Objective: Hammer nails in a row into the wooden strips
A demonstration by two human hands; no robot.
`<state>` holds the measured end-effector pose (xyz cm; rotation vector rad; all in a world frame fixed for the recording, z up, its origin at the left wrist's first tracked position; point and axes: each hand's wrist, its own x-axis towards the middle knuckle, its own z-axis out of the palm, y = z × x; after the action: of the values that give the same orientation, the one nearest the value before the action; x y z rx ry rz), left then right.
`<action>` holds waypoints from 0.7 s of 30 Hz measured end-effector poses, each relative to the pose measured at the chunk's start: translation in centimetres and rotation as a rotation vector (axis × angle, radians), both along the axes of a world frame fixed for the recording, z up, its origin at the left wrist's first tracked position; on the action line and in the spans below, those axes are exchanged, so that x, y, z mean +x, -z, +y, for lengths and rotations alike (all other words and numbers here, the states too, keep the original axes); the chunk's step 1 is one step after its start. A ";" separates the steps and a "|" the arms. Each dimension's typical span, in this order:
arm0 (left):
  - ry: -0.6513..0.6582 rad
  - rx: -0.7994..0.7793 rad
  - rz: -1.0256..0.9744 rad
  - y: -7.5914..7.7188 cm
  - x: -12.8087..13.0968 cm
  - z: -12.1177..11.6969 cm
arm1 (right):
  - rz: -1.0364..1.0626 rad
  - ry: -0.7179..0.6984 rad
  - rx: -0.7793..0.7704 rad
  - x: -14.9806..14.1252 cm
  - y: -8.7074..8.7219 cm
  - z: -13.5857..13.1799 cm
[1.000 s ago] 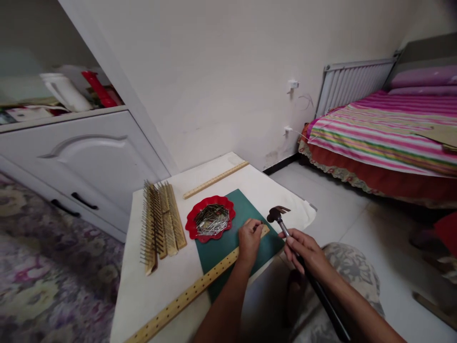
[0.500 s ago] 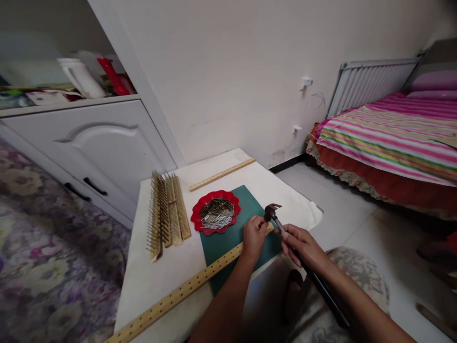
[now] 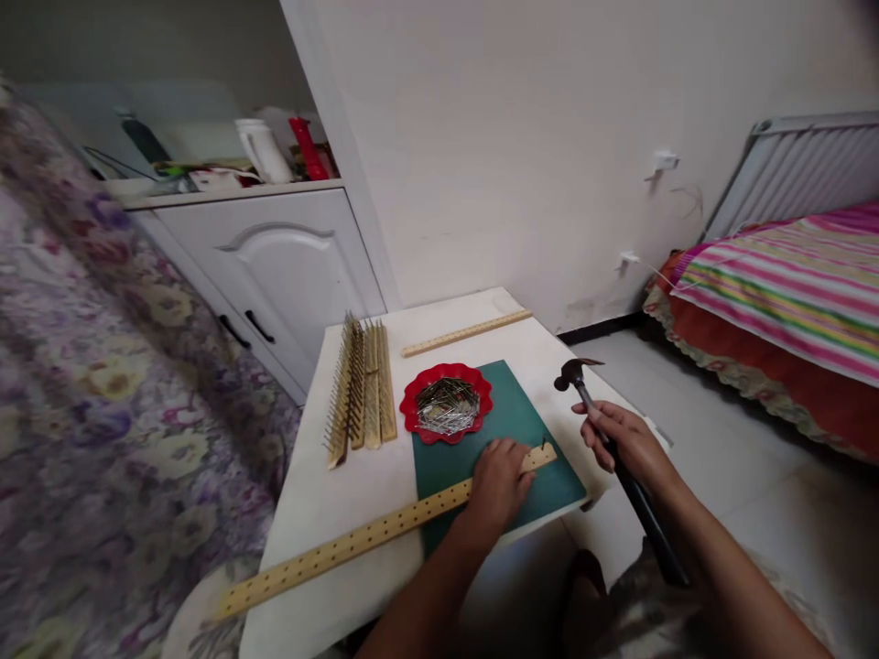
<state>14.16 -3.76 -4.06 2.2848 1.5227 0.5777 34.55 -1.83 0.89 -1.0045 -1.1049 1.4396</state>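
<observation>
My right hand [image 3: 628,441] is wrapped round the shaft of a claw hammer [image 3: 582,389], raised above the table's right side with its head up. My left hand [image 3: 499,480] lies over a long wooden strip [image 3: 385,533] with rows of holes, fingers curled across it and pressing it down. A nail [image 3: 545,443] stands upright at the strip's right end, just beyond my left fingers. Beneath that end is a green mat [image 3: 504,394]. A red scalloped dish [image 3: 410,414] full of loose nails [image 3: 450,407] sits partly on the mat.
Several wooden strips studded with upright nails [image 3: 353,389] stand at the white table's left [image 3: 309,513]. Another holed strip [image 3: 467,332] lies near the back edge. A cabinet [image 3: 288,265] and a floral curtain [image 3: 137,412] are on the left, a bed [image 3: 789,284] on the right.
My left hand has come away from the nail and now lies on the strip; the nail stands unheld. The hammer has moved away to the right and up. My view has turned left.
</observation>
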 end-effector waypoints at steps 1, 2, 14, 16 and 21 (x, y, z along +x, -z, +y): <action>0.001 -0.008 0.030 -0.2 -0.3 -0.3 | 0.008 -0.008 -0.003 -0.1 0.1 0.5; -0.004 -0.013 0.054 -0.3 -0.6 -0.5 | 0.017 -0.016 -0.008 -0.1 0.2 0.8; -0.061 0.041 0.017 -0.9 -2.3 -1.5 | 0.116 -0.046 -0.091 -0.4 1.5 0.3; -0.052 0.088 -0.037 -1.4 -3.0 -1.8 | 0.131 -0.015 -0.103 -0.4 1.1 0.3; -0.132 0.229 -0.078 -4.2 -6.7 1.4 | 0.154 0.033 -0.139 -0.3 0.8 0.4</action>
<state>7.45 -2.39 0.09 2.3047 1.6525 0.9095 34.20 -1.40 0.06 -0.9862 -0.8834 1.5561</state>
